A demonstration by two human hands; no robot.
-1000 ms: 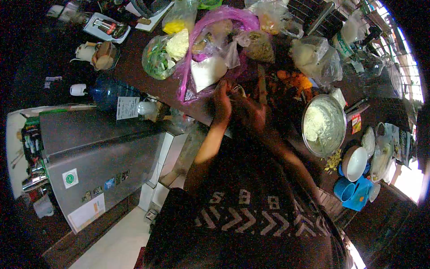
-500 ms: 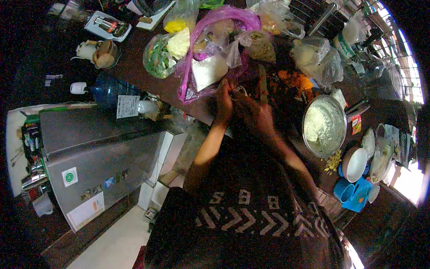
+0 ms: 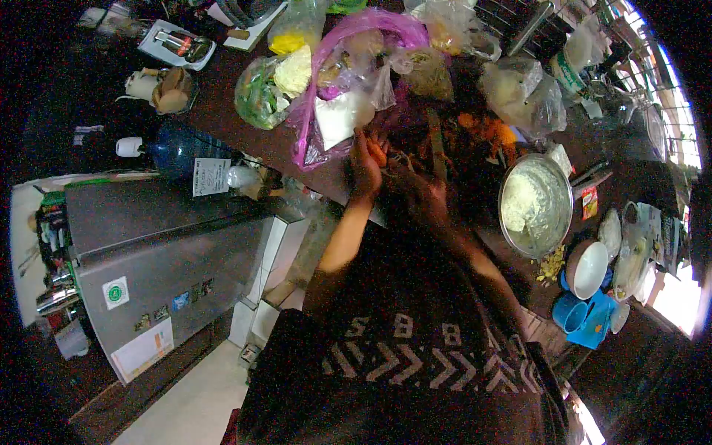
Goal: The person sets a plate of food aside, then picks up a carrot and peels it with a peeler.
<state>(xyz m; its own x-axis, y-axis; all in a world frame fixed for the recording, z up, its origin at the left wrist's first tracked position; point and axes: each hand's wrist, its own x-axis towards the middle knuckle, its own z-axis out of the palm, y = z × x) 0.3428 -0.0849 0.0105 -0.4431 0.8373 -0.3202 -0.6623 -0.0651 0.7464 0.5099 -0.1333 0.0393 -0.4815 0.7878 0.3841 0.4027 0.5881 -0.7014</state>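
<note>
Near the table's front edge, my left hand (image 3: 366, 169) is closed around an orange piece of carrot (image 3: 377, 153). My right hand (image 3: 430, 199) is beside it, in shadow, with its fingers curled. A thin pale thing (image 3: 401, 158) shows at the right fingertips, too dark to name. Just beyond the right hand is a long knife (image 3: 435, 137); whether the hand touches it is unclear. Orange carrot pieces (image 3: 504, 133) lie to the right of the knife. A purple plastic bag (image 3: 305, 122) with a white packet (image 3: 335, 120) in it lies beyond my left hand.
To the right are a metal bowl (image 3: 569, 211) of pale batter, a white bowl (image 3: 591, 271) and a blue cup (image 3: 569, 315). Clear bags (image 3: 523, 96) of food line the back. A bag of greens (image 3: 256, 100) is at the left, above a grey fridge (image 3: 174, 252).
My left hand has turned and opened slightly away from the right, so the carrot now shows. My right hand has shifted a little down. The view has moved slightly.
</note>
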